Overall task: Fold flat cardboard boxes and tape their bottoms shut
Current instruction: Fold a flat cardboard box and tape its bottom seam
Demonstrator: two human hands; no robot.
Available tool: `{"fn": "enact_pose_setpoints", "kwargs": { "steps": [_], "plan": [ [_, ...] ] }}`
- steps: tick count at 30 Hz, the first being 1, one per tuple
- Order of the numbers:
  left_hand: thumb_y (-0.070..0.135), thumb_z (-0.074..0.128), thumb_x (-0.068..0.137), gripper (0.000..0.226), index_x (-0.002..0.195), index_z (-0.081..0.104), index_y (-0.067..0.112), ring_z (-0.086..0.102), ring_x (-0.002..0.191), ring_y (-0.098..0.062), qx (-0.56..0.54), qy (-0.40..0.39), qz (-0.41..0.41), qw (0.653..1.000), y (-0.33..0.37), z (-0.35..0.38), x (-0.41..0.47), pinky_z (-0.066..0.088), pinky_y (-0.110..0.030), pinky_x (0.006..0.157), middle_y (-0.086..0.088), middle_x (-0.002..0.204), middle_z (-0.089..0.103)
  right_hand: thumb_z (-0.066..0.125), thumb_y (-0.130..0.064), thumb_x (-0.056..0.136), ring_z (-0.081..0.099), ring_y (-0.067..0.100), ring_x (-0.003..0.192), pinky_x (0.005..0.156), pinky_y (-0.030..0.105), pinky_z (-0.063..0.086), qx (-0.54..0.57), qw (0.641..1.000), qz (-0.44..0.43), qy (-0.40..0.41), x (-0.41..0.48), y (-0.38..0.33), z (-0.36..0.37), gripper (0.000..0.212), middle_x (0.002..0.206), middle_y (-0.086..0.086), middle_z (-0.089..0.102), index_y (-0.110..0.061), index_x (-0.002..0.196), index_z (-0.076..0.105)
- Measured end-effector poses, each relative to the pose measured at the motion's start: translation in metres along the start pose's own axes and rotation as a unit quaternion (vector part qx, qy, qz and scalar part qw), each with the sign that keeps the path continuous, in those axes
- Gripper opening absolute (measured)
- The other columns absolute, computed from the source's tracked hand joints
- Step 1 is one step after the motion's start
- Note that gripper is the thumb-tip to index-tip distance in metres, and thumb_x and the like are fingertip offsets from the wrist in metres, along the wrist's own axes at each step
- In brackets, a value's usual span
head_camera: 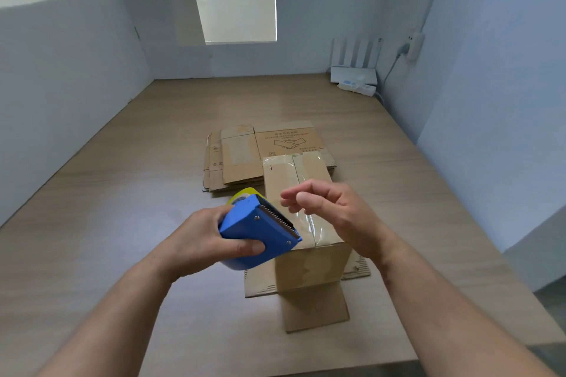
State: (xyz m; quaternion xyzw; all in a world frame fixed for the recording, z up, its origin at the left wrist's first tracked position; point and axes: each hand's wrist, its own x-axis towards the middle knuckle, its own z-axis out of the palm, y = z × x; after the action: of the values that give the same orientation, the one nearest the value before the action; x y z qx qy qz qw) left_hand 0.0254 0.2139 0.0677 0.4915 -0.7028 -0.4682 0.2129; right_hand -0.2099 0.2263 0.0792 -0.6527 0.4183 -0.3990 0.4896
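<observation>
A folded cardboard box stands upside down on the wooden table, its flaps spread on the table around it. Clear tape runs along the seam on its upper face. My left hand grips a blue tape dispenser with a toothed blade and a yellow-cored roll, held just left of the box. My right hand hovers above the box's top with its fingers loosely curled and nothing visible in them. Behind the box lies a stack of flat cardboard boxes.
Large flat cardboard sheets lean against the left wall. At the far right corner sit a white router and a power strip. Walls close the table on the left, back and right; its front edge runs near me.
</observation>
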Motion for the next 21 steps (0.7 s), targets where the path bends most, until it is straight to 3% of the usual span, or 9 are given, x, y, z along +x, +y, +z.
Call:
{"fn": "enact_pose_setpoints", "kwargs": {
  "steps": [4,8,12,15,18,21],
  "plan": [
    [0.051,0.074,0.06,0.041,0.097,0.064,0.036,0.065,0.082,-0.001,0.012,-0.017,-0.005,1.0,0.0,0.004,0.004,0.047,-0.014,0.062,0.022,0.089,0.068,0.067,-0.019,0.083,0.064,0.007,0.087,0.081,0.031,0.055,-0.032,0.999,0.0,-0.008,-0.006,0.003,-0.002,0.015,0.091,-0.01,0.069,-0.027,0.096,0.068],
    [0.052,0.073,0.059,0.044,0.098,0.064,0.035,0.065,0.082,-0.001,0.024,-0.037,-0.009,0.999,0.003,0.008,0.009,0.048,-0.016,0.065,0.023,0.09,0.068,0.064,-0.007,0.088,0.059,0.011,0.076,0.076,0.037,0.054,-0.101,0.993,-0.02,0.052,-0.002,0.008,-0.001,0.005,0.08,-0.003,0.063,-0.012,0.088,0.067],
    [0.07,0.071,0.048,0.058,0.095,0.063,0.037,0.064,0.08,0.002,0.041,-0.034,-0.015,0.998,0.009,0.009,0.013,0.049,-0.012,0.058,0.028,0.088,0.066,0.063,-0.01,0.09,0.055,0.004,0.068,0.066,0.024,0.05,-0.134,0.98,-0.035,0.142,-0.002,0.014,0.001,0.007,0.072,-0.008,0.06,-0.011,0.083,0.064],
    [0.078,0.069,0.045,0.056,0.086,0.065,0.039,0.064,0.075,0.005,0.063,-0.03,-0.029,0.997,0.018,0.005,0.016,0.047,-0.009,0.052,0.029,0.082,0.066,0.062,-0.013,0.091,0.052,-0.001,0.061,0.057,0.011,0.04,-0.167,0.97,-0.029,0.172,-0.004,0.017,0.003,0.011,0.068,-0.01,0.057,-0.013,0.08,0.062],
    [0.085,0.062,0.043,0.05,0.078,0.066,0.05,0.065,0.067,0.001,0.118,-0.046,-0.054,0.99,0.024,-0.013,0.011,0.044,-0.014,0.056,0.022,0.077,0.068,0.062,-0.008,0.089,0.05,-0.001,0.051,0.053,0.013,0.039,-0.102,0.979,0.018,0.177,-0.01,0.023,0.0,0.017,0.062,-0.007,0.059,-0.013,0.073,0.061],
    [0.087,0.06,0.033,0.08,0.079,0.069,0.022,0.068,0.063,-0.011,0.14,-0.046,-0.115,0.983,0.014,-0.041,-0.007,0.044,-0.024,0.062,0.005,0.073,0.072,0.062,-0.005,0.088,0.045,0.006,0.045,0.048,0.022,0.04,-0.049,0.963,0.072,0.255,-0.027,0.033,-0.027,0.021,0.055,-0.005,0.059,-0.013,0.068,0.061]
  ]
}}
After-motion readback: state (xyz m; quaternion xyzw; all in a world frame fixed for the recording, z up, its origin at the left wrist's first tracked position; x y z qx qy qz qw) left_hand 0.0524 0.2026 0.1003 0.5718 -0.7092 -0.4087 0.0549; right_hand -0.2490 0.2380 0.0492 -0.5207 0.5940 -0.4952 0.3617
